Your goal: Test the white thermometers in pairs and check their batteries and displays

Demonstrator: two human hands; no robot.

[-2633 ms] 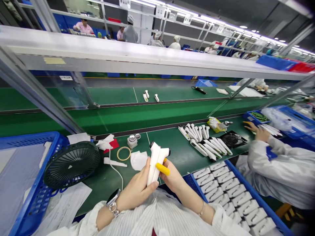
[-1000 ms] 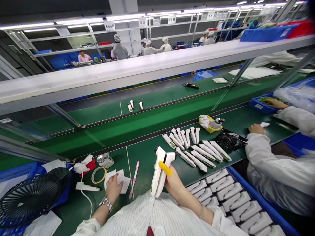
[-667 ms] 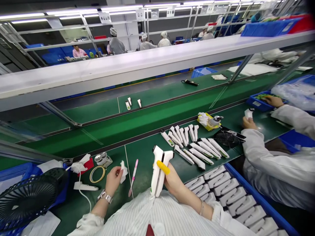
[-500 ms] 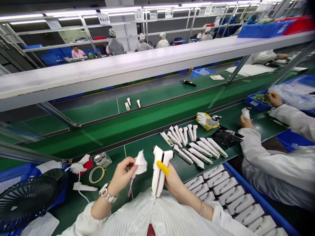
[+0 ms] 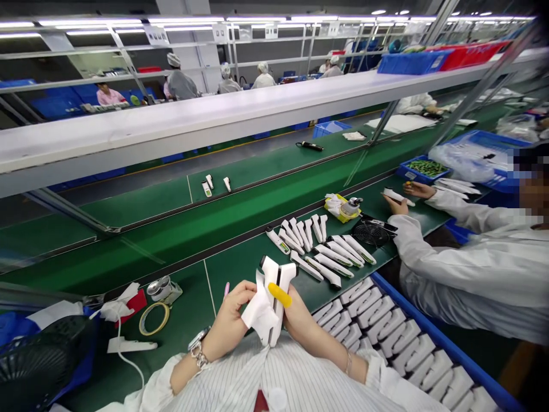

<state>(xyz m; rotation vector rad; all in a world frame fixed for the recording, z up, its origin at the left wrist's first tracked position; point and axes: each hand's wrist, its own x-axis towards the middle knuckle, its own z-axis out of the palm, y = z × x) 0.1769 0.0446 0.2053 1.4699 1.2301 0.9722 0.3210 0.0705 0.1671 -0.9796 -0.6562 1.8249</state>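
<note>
My right hand point(image 5: 295, 320) grips two white handheld devices point(image 5: 278, 286) upright in front of my chest; its forefinger wears a yellow finger cot point(image 5: 279, 294). My left hand point(image 5: 229, 320) pinches a white wipe cloth point(image 5: 257, 309) and presses it against the left side of the devices. A pink stick point(image 5: 226, 289) lies on the green bench just behind my left hand.
A row of white devices point(image 5: 319, 249) lies on the bench ahead right. A blue tray point(image 5: 433, 337) of white parts sits at my right. A tape ring point(image 5: 153, 318), a small tin point(image 5: 159, 288) and a black fan point(image 5: 38, 360) are at my left. A co-worker's sleeve point(image 5: 450, 269) reaches in from the right.
My left hand picked the white cloth up from the bench and brought it rightward onto the devices. My right hand kept holding the devices. The camera swung slightly right.
</note>
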